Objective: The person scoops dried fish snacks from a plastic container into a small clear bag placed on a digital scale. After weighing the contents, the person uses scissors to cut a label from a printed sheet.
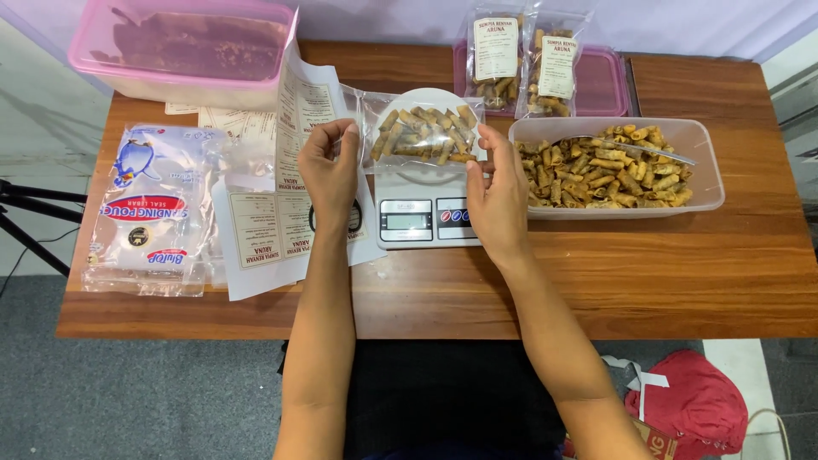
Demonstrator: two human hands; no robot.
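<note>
Hands centre frame, both on one clear pouch (pixel 422 132) of small fried rolls lying across the pan of a digital kitchen scale (pixel 426 217). Left hand (pixel 331 175) pinches the pouch's left edge betw. thumb and fingertips; right hand (pixel 496 196) pinches the right edge the same way, fingers curled, not spread. Pouch looks partly filled, rolls bunched toward its upper half; can't tell if the mouth is sealed. Scale display is too small to make out.

What's done, judging by the layout: two filled, labelled pouches (pixel 521 60) stand at upper centre-right, leaning on a pink-rimmed lid or tray (pixel 605 85). So that's a couple finished, third one at the weighing stage, no label on it that I can see.

What's left: plenty. Clear tub (pixel 707 162) at right is well stocked w/ rolls, a metal spoon (pixel 648 152) resting in them. Label sheets (pixel 290 196) lie left of the scale, partly under the left wrist, many stickers unused. Pack of empty standing pouches (pixel 149 209) sits far left, looks quite full. Pink-tinted container (pixel 183 43) upper left, contents unclear.

Early days, I'd say: stock, labels and bags all point to many more to go.
</note>
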